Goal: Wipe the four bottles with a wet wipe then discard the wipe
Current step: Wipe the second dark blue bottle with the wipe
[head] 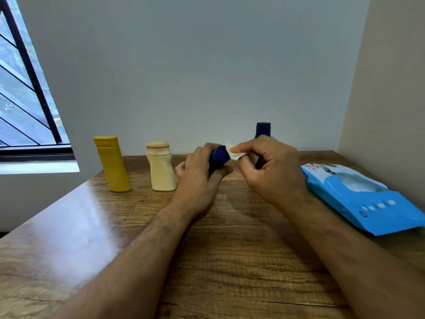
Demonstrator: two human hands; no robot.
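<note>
Nearby, right hand [271, 166] partly hides 1 navy bottle [263, 129], perhaps upright.

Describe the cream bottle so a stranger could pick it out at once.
On the wooden table, against the back wall, bottles stand in a row. The cream bottle is second from the window, right of the yellow bottle; it alone is pale, squat and pinched at the waist.
</note>
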